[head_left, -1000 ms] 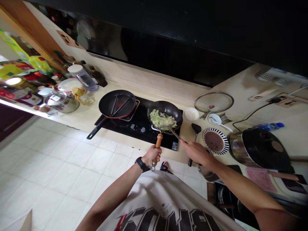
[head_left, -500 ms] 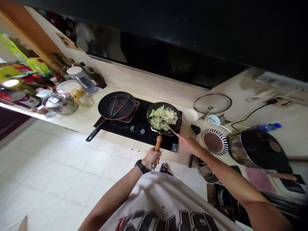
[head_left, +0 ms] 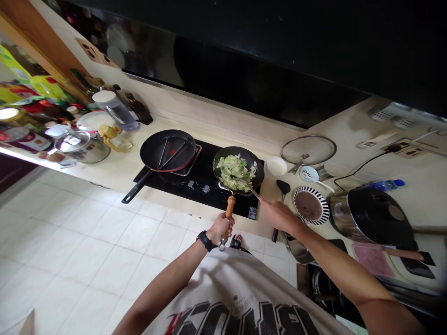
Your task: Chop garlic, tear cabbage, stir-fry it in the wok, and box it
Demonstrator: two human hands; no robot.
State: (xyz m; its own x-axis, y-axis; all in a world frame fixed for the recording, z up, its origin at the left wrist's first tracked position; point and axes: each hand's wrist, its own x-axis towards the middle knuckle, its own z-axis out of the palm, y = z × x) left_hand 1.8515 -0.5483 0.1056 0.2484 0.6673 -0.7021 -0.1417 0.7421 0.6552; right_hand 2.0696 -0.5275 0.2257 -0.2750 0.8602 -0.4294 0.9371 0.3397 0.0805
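My left hand (head_left: 221, 226) is wrapped round the wooden handle of a dark wok (head_left: 257, 174) on the right side of the black cooktop (head_left: 218, 202). Chopped pale-green cabbage (head_left: 234, 166) fills its middle. With my right hand (head_left: 277, 214) closed on its handle, a thin-shafted spatula (head_left: 252, 190) reaches into the near side of the cabbage; its head is partly covered. To the left stands a black frying pan (head_left: 150, 151), a pair of tongs (head_left: 163, 151) lying inside it.
Right of the cooktop are a small white bowl (head_left: 276, 165), a glass lid (head_left: 309, 150), a black spatula (head_left: 283, 187), a striped bowl of brown liquid (head_left: 310, 205) and a large lidded pot (head_left: 379, 216). A steel pot (head_left: 84, 148) and several bottles crowd the left counter. A range hood (head_left: 244, 70) overhangs the back.
The spatula's head has shifted slightly within the cabbage, which is now heaped more to the left. My right hand has moved a little nearer me. My left hand keeps its hold on the wok handle.
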